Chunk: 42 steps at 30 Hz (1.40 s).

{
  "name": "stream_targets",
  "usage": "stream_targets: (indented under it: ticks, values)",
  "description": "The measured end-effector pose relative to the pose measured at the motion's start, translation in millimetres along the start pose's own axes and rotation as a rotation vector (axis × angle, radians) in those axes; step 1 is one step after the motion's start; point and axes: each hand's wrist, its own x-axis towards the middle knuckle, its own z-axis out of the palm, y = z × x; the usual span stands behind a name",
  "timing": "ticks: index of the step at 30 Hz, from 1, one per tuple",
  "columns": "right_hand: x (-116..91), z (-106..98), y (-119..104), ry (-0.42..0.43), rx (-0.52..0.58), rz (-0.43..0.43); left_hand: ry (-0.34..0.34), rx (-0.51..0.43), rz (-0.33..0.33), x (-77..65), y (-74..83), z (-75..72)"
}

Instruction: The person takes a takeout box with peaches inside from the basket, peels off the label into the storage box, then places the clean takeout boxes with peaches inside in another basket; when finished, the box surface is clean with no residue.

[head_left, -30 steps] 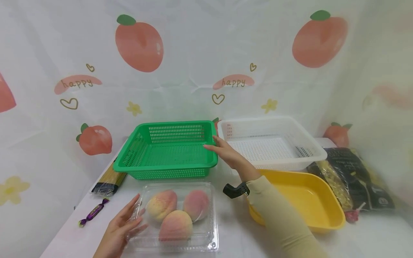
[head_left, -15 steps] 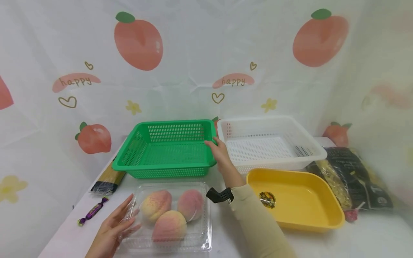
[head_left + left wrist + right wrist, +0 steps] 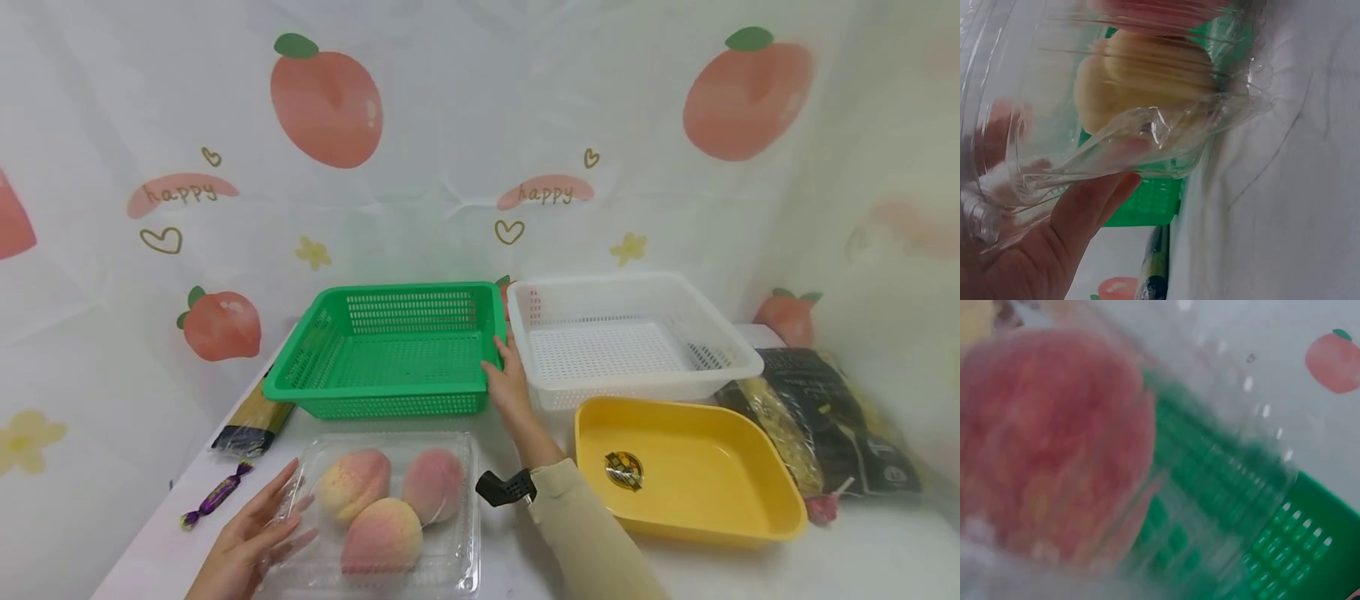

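Observation:
A clear plastic clamshell box (image 3: pixel 450 550) with three peaches (image 3: pixel 382 536) inside is near the front. My left hand (image 3: pixel 243 533) holds its left side; some fingers show through the plastic. In the left wrist view, fingers (image 3: pixel 1085 206) lie along the box's edge and others appear behind the plastic. At the back, my right hand (image 3: pixel 510 387) grips the right rim of the green basket (image 3: pixel 382 390), thumb over the inner side. The right wrist view shows a peach (image 3: pixel 1054 444) close up with the green basket (image 3: pixel 1297 537) behind; no hand appears there.
A white basket (image 3: pixel 637 379) stands right of the green one, with a yellow tray (image 3: pixel 690 529) in front. Black packages (image 3: pixel 825 417) and a lollipop (image 3: pixel 823 507) lie far right. At left are a wrapped candy (image 3: pixel 217 494) and a long packet (image 3: pixel 255 421).
My left hand and the box of peaches have shifted left and slightly nearer. My right hand has come to the green basket's right rim and slid nearer along it; the forearm swung left.

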Motion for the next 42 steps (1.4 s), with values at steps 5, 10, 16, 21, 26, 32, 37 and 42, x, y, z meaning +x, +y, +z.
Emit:
stream_targets:
  ticks: [5, 10, 16, 21, 26, 32, 37, 42]
  values:
    - [0, 2, 6, -0.005, 0.003, -0.039, -0.101, -0.055, 0.028, -3.4, 2.9, -8.1]
    - [0, 2, 8, -0.003, 0.017, -0.043, -0.035, -0.005, -0.038, -5.1, 7.4, -15.0]
    - [0, 3, 9, 0.016, 0.019, -0.056, -0.049, 0.083, -0.049, -4.8, 6.1, -18.9]
    - [-1, 3, 9, 0.025, 0.019, -0.069, 0.076, 0.375, -0.156, -4.8, 5.6, -12.1]
    - [-1, 4, 8, 0.035, 0.016, -0.068, 0.115, 0.419, -0.268, -3.8, 10.1, -8.3]
    - [0, 4, 10, 0.036, 0.005, -0.062, 0.181, 0.354, -0.270, -6.8, 11.4, -7.7]
    - [1, 4, 11, 0.032, 0.002, -0.062, 0.242, 0.195, -0.214, -10.4, 11.0, -8.9]
    - [0, 4, 8, 0.039, 0.004, -0.060, 0.155, 0.025, -0.095, -14.7, 18.3, -14.4]
